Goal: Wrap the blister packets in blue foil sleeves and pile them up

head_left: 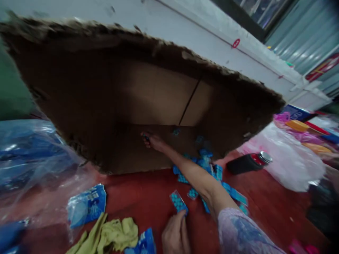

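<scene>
My right hand [154, 141] reaches deep into a large cardboard box [164, 95] lying with its open side toward me. Its fingers are closed, and a small dark bluish thing shows at them, too blurred to name. Nearer to me, my left hand [175, 233] pinches the lower end of a clear blister pack [178, 200] of round blue pieces, just above the red surface. More such packs lie in a loose pile [205, 162] beneath and beside my right forearm, at the box's front right. A small blue-green pack [176, 132] rests inside the box.
On the left are clear plastic sheeting [39, 155] and a blue printed packet [87, 205]. Crumpled yellow-green gloves [119, 231] lie near another blue packet [144, 243]. A dark bottle [249, 163] lies right of the box, beside a whitish plastic bag [293, 162]. A white wall stands behind.
</scene>
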{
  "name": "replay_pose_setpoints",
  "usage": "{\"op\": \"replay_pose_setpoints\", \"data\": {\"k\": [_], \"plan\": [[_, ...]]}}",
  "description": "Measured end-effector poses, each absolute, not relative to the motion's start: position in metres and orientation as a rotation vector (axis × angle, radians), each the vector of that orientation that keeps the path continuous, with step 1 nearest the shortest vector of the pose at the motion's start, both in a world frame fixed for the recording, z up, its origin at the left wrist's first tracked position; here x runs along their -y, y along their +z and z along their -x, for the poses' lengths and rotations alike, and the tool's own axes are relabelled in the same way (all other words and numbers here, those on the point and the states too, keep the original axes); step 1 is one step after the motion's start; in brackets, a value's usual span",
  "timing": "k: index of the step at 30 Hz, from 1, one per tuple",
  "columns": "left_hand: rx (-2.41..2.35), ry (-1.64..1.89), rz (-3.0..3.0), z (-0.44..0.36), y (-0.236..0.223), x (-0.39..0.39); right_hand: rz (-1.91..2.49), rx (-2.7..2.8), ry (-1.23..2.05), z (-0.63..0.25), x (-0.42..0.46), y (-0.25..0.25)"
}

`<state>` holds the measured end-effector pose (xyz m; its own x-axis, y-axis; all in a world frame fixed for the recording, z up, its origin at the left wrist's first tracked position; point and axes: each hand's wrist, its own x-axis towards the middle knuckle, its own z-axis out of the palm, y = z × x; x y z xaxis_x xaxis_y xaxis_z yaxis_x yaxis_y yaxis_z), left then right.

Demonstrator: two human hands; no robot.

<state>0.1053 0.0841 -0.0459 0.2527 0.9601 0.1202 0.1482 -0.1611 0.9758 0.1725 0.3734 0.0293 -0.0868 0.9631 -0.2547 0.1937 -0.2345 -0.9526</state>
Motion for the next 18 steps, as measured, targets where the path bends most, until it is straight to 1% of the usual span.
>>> {"op": "replay_pose_setpoints", "data": {"k": [5, 8, 12, 14, 15, 18], "plan": [[-1.263, 1.115, -1.491, -0.104, -0.042, -0.105, 1.221, 1.020, 1.667, -0.204, -0.263, 0.042], [-1.325, 1.103, -1.356, -0.101, -0.033, -0.112, 1.095, 0.883, 1.694, -0.222, -0.203, 0.049], [-1.316, 1.094, -1.269, -0.098, -0.026, -0.110, 1.020, 0.758, 1.664, -0.237, -0.146, 0.049], [-1.321, 1.075, -1.272, -0.095, -0.025, -0.106, 1.140, 0.783, 1.559, -0.240, -0.124, 0.044], [-1.339, 1.062, -1.260, -0.092, -0.024, -0.104, 1.258, 0.853, 1.446, -0.239, -0.115, 0.039], [-1.432, 1.031, -1.351, -0.082, -0.020, -0.105, 1.672, 1.221, 0.977, -0.234, -0.090, 0.023]]}}
